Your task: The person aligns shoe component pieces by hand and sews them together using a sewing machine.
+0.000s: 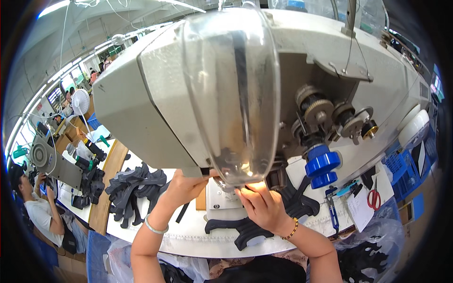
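Note:
A large off-white sewing machine [125, 104] fills the upper middle, with a clear curved shield [203, 94] hanging in front of its head. My left hand [185, 188] is at the machine's needle area, fingers bent together and their tips partly hidden under the head. Close by, my right hand [260, 203] has its fingers curled in a pinch at the shield's lower end. What either hand grips is too small or hidden to make out. A black branched flat piece [243, 230] lies on the white table [188, 240] below my right hand, near more black pieces [302, 200].
Black pieces [132, 188] are heaped at left. Blue knobs [322, 165] jut from the machine. Red-handled scissors [374, 199], a paper sheet [359, 210] and a blue-handled tool [333, 212] lie right. A plastic bag [387, 231] hangs below. Another person [45, 212] sits far left.

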A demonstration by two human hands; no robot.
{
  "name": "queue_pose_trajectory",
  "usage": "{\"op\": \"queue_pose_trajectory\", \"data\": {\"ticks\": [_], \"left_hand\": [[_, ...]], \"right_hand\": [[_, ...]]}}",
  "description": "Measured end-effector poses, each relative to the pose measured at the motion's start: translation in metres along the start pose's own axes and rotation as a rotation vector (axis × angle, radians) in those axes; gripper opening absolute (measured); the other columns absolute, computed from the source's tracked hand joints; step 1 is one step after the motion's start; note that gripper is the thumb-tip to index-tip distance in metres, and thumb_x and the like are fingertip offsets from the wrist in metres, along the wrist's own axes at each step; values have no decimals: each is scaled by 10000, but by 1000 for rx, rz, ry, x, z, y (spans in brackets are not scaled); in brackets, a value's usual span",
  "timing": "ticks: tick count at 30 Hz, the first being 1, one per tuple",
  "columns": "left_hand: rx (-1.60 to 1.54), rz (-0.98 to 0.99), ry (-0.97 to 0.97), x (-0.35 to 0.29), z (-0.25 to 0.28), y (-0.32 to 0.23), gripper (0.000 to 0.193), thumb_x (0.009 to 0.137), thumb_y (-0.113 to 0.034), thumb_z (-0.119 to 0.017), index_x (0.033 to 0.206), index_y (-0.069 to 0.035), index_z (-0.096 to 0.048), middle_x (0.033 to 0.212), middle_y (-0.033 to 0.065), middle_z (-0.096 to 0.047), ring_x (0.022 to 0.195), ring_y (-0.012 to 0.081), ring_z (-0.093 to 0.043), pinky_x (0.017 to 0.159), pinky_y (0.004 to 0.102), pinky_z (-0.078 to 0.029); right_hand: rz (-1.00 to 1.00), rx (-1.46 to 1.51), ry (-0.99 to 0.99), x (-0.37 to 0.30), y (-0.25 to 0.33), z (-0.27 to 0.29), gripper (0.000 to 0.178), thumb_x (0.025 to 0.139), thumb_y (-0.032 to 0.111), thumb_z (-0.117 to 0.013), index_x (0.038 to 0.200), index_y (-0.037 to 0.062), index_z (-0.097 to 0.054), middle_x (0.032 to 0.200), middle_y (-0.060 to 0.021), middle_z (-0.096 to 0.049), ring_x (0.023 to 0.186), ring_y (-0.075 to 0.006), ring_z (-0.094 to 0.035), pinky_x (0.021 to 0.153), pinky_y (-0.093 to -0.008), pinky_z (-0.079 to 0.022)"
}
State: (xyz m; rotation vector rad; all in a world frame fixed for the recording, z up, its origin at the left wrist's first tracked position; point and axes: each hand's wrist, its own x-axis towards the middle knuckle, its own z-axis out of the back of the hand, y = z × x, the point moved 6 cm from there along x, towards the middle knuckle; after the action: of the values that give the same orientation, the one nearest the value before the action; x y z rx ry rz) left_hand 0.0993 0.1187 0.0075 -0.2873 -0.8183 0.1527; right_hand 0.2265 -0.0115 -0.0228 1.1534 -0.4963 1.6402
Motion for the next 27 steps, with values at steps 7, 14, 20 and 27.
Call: {"op": "queue_pose_trajectory", "data": {"ticks": [7,14,20,27], "left_hand": [[502,71,-172,-29,36,5,384,592,179,-516,910,24,-665,942,162,-642,877,331,-627,729,382,-507],[877,673,-196,-179,135,98,372,790,112,-477,1092,-31,-641,1173,118,-600,1219,290,-479,1114,455,-257],[952,400,-145,-135,76,48,256,702,13,-587,938,-24,-679,1153,142,-571,1157,325,-489,1042,501,-303],[181,985,39,-168,-8,77,172,758,-94,-701,863,30,-646,874,122,-614,807,223,-585,711,305,-466]], "right_hand": [[-94,13,1,19,-26,52,235,785,150,-698,966,21,-624,1009,-132,-617,925,-324,-569,798,-415,-432],[-456,34,788,-84,-62,62,670,743,395,-727,1257,40,-486,1326,-190,-401,1247,-350,-380,1022,-440,-329],[-523,-292,793,-130,-50,55,749,734,262,-733,1347,28,-372,1398,-227,-332,1246,-389,-370,1031,-432,-325],[-498,-174,371,-127,-61,84,519,676,-123,-549,1179,2,-537,1195,-156,-574,1059,-376,-532,934,-394,-411]]}}
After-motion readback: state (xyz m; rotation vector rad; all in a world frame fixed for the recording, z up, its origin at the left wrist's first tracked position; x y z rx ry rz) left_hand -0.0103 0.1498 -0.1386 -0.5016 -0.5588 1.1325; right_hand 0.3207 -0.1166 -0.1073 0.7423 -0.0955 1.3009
